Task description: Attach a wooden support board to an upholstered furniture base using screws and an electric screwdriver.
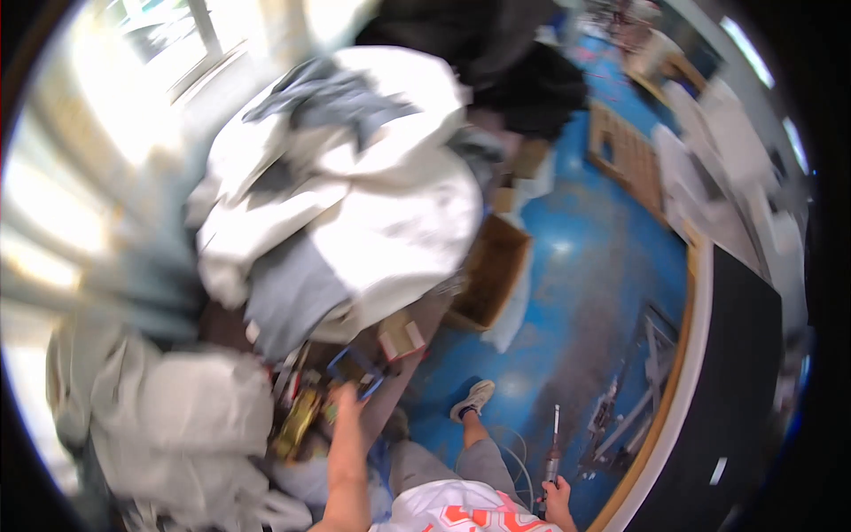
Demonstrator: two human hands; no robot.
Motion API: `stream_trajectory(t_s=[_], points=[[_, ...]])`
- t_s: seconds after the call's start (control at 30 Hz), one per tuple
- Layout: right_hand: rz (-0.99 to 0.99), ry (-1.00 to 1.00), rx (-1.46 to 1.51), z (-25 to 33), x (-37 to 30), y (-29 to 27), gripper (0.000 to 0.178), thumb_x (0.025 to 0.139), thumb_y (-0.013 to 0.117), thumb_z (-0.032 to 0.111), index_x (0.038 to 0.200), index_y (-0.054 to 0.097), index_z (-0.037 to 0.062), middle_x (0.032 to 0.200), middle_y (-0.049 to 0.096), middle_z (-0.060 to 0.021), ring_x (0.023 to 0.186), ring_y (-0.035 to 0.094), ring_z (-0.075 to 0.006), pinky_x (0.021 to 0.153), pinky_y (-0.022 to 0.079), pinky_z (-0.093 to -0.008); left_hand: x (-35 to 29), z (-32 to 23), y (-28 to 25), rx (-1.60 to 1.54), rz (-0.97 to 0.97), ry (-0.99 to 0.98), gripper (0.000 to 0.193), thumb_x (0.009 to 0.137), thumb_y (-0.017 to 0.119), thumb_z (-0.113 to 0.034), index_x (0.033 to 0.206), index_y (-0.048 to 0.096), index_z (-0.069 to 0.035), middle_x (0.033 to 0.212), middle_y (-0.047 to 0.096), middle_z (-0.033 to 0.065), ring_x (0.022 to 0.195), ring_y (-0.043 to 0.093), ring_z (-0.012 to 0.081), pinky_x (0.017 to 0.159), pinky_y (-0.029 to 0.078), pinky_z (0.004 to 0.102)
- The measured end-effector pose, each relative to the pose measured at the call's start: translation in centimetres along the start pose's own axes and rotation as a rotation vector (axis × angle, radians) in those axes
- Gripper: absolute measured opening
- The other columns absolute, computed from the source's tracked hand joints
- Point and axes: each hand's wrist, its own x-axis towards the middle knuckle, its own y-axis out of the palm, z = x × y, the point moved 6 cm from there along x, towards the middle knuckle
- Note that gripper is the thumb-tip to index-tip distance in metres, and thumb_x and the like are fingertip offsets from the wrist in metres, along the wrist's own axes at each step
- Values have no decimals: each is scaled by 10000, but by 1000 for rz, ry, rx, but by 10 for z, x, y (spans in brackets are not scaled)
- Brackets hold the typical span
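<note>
My right hand (pixel 557 496) is closed around an inline power screwdriver (pixel 553 463), its long thin bit pointing away from me over the floor. My left hand (pixel 347 399) reaches forward to the near edge of a small blue-rimmed box (pixel 365 362) on a brown tabletop (pixel 399 383). Blur smears its fingers, so I cannot make out whether they hold anything. Left of that hand lies a shiny yellow packet (pixel 299 422) among small loose items. Just beyond the box is a small open red-and-white carton (pixel 402 338).
A big heap of white and grey fabric (pixel 390 213) covers the far tabletop, with more pale fabric (pixel 195 399) at left. An open cardboard box (pixel 496 270) stands on the blue floor (pixel 567 310). Metal frame parts (pixel 651 372) lie right, beside a black-topped table (pixel 740 372). A thin hose (pixel 523 448) trails near my legs.
</note>
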Motion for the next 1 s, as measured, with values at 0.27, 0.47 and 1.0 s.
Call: stream_trajectory(t_s=[0.27, 0.47, 1.0], points=[[-13, 143, 282, 46, 117, -41, 222, 897, 698, 174, 1051, 639, 25, 858, 585, -48, 646, 568, -156, 510, 525, -323, -131, 49, 242, 425, 800, -80, 392, 899, 657, -169, 1281, 589, -113, 1233, 654, 122, 1106, 639, 296, 932, 549, 515], [106, 87, 360, 131, 225, -105, 301, 891, 743, 226, 1090, 643, 25, 826, 634, -45, 634, 588, -131, 503, 491, -290, -205, 72, 387, 609, 885, -47, 357, 923, 642, -238, 1251, 594, -104, 1180, 659, 123, 1051, 635, 302, 891, 542, 519], [338, -220, 688, 454, 464, -277, 374, 873, 766, 49, 1190, 572, 6, 900, 708, -130, 673, 666, -175, 573, 535, -329, -257, 233, 738, 581, 878, -83, 126, 880, 635, -166, 982, 603, -99, 872, 611, 75, 809, 595, 243, 741, 543, 474]])
